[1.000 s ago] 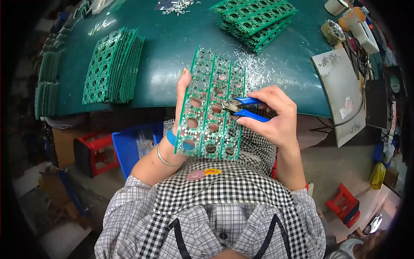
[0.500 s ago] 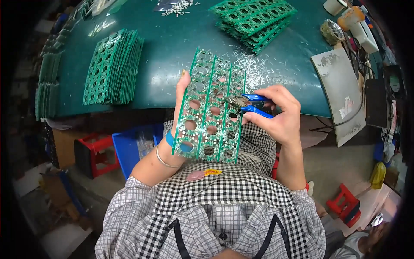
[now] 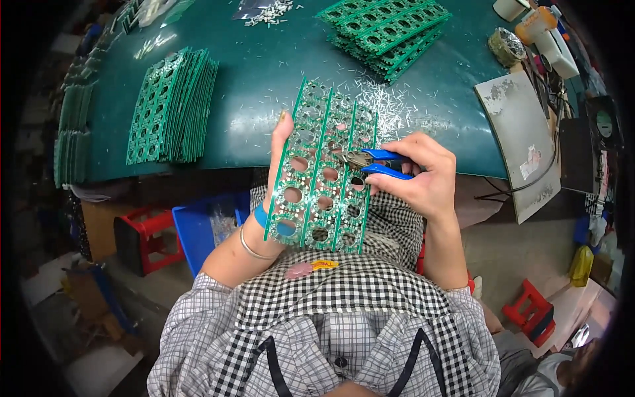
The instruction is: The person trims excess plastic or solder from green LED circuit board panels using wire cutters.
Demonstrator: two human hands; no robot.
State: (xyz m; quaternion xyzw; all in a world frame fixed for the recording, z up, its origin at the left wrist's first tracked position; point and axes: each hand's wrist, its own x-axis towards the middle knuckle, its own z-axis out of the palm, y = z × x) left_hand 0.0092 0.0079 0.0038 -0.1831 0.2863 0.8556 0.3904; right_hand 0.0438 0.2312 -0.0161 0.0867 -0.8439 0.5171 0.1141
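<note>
In my left hand (image 3: 278, 142) I hold a green circuit board panel (image 3: 311, 185) with rows of round holes, tilted in front of my apron. The thumb lies along its left edge; the other fingers are behind it, showing pink through the holes. My right hand (image 3: 426, 172) is wrapped round the blue handles of a pair of wire cutters (image 3: 380, 162). Their metal jaws reach over the middle of the panel, by one of the holes. Whether the jaw tips touch a lead is too small to tell.
Many clipped wire bits (image 3: 390, 106) lie on the green table (image 3: 258, 86) beyond the panel. A stack of standing panels (image 3: 172, 109) is at left, and a flat pile of panels (image 3: 390, 30) at the back. A worn grey board (image 3: 519, 139) leans at the right edge.
My right hand has moved the cutters slightly left, farther over the panel. The left hand and panel are nearly still.
</note>
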